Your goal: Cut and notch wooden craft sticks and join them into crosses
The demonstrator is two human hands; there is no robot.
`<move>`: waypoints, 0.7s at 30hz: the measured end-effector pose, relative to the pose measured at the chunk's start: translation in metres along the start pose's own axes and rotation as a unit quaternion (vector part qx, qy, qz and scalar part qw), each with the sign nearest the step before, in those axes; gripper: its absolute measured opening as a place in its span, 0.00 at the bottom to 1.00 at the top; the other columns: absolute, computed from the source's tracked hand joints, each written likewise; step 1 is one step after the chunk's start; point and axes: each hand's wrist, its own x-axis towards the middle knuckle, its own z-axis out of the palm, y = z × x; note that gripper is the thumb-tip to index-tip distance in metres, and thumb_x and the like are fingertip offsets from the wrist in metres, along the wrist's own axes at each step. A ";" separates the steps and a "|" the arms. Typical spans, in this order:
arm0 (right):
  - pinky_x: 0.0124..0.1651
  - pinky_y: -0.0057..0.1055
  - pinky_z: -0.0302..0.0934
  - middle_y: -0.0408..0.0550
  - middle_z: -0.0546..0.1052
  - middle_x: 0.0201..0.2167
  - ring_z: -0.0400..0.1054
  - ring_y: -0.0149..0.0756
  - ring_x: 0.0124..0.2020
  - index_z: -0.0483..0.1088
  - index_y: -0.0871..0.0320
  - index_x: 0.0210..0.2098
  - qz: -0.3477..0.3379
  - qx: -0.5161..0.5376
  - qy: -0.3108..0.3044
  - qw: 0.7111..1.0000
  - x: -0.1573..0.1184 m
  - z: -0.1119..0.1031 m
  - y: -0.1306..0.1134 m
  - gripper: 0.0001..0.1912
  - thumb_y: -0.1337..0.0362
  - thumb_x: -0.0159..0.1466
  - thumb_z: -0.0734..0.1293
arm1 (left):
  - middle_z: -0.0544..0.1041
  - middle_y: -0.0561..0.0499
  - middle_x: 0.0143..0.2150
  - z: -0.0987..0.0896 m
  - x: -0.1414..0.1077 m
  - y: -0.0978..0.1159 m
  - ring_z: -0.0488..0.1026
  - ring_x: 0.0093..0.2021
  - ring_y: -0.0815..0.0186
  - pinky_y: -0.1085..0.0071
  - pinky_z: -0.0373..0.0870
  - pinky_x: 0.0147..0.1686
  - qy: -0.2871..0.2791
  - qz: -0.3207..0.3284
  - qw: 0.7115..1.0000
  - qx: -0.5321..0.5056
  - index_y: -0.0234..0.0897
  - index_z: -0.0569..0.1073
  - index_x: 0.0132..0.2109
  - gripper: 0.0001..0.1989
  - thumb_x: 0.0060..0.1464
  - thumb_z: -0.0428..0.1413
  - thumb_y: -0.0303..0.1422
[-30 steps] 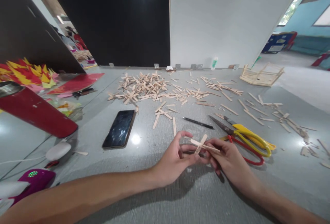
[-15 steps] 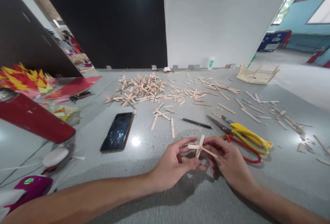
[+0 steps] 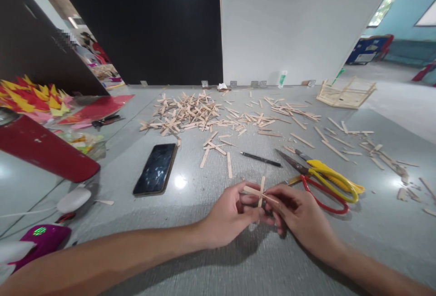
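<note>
Grey counter (image 3: pixel 204 191). Your left hand (image 3: pixel 229 218) and right hand (image 3: pixel 302 216) hold a small stick cross (image 3: pixel 261 192) between fingertips. Scissors (image 3: pixel 304 170) just beyond your right hand; black pen (image 3: pixel 261 159) ahead; phone (image 3: pixel 155 169) off to your left; heap of crossed sticks (image 3: pixel 192 112) farther back.

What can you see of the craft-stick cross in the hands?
The craft-stick cross looks like pale, flat wooden sticks with rounded ends, crossing mid-length; four arms show. It is held above the gray surface, one arm pointing away from the person. The right hand pinches its right arm; the left hand curls around the left side, exact contact unclear. How it's joined isn't discernible.
</note>
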 end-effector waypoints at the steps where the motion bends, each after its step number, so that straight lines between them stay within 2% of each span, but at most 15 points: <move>1: 0.19 0.24 0.66 0.37 0.72 0.19 0.66 0.28 0.16 0.78 0.57 0.40 0.003 0.000 -0.001 1.000 -0.001 0.000 0.000 0.17 0.49 0.70 0.69 | 0.85 0.41 0.46 0.000 0.000 0.000 0.86 0.42 0.60 0.64 0.77 0.49 0.002 -0.002 1.000 0.004 0.34 0.69 0.52 0.16 0.63 0.66 0.31; 4: 0.19 0.24 0.66 0.39 0.73 0.20 0.66 0.28 0.16 0.78 0.57 0.40 0.005 -0.012 0.003 1.000 -0.002 -0.001 -0.001 0.18 0.48 0.71 0.68 | 0.85 0.39 0.46 0.000 -0.001 0.001 0.85 0.44 0.59 0.63 0.76 0.51 0.003 -0.004 1.000 0.019 0.34 0.68 0.52 0.16 0.63 0.65 0.30; 8: 0.19 0.24 0.66 0.40 0.75 0.21 0.68 0.28 0.16 0.78 0.57 0.42 -0.003 -0.040 0.017 0.999 -0.004 -0.001 -0.002 0.16 0.50 0.70 0.69 | 0.85 0.40 0.46 0.000 -0.003 0.002 0.85 0.43 0.61 0.66 0.76 0.48 0.006 -0.001 0.999 0.052 0.34 0.68 0.52 0.16 0.63 0.65 0.30; 12: 0.16 0.24 0.66 0.40 0.74 0.20 0.67 0.28 0.14 0.78 0.58 0.40 0.026 -0.024 0.005 0.999 -0.003 -0.001 -0.005 0.18 0.48 0.69 0.70 | 0.85 0.41 0.46 0.000 -0.005 0.001 0.85 0.44 0.61 0.68 0.75 0.46 -0.001 0.005 0.998 0.062 0.35 0.69 0.51 0.14 0.64 0.65 0.32; 16: 0.13 0.23 0.64 0.38 0.70 0.16 0.65 0.28 0.12 0.79 0.58 0.35 0.059 0.007 -0.023 0.998 -0.001 -0.003 -0.007 0.20 0.46 0.67 0.72 | 0.85 0.41 0.44 -0.001 -0.004 0.001 0.85 0.44 0.57 0.66 0.75 0.44 0.008 -0.005 0.998 0.060 0.35 0.69 0.49 0.18 0.62 0.67 0.39; 21: 0.15 0.21 0.63 0.38 0.71 0.16 0.65 0.26 0.12 0.80 0.59 0.36 0.040 0.000 -0.019 0.999 -0.002 -0.003 -0.007 0.19 0.47 0.67 0.72 | 0.84 0.39 0.44 -0.001 -0.003 0.002 0.85 0.40 0.56 0.63 0.75 0.43 0.019 0.004 0.997 0.068 0.36 0.69 0.48 0.21 0.66 0.61 0.50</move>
